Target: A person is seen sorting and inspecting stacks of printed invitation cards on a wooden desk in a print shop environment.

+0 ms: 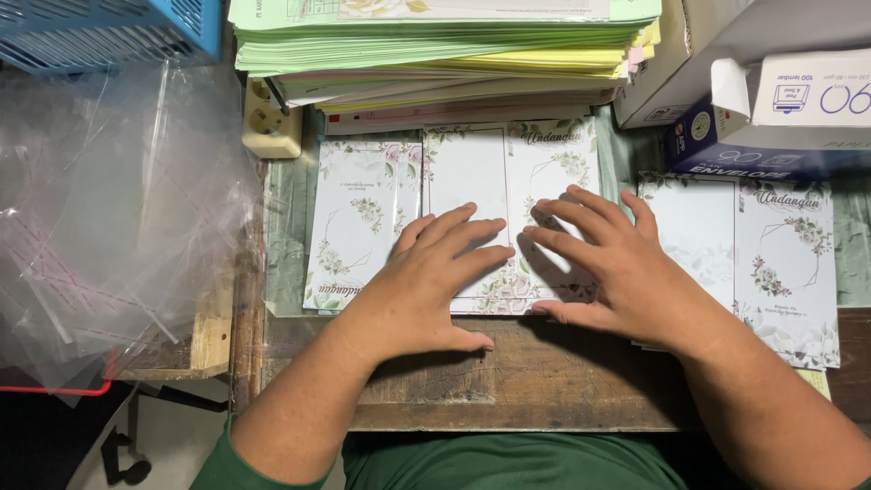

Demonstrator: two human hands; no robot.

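Pressing flat, left hand (426, 281) and right hand (608, 263) cover the floral card (508, 172).

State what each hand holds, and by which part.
Nothing is gripped. The left hand and right hand lie flat, palms down, pressing the middle card against the table.

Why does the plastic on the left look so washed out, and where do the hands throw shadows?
In the head view, the clear plastic sleeves catch pale glare. The left hand and right hand shade the wooden table and the floral card beneath them. The image is sharp, with little blur.
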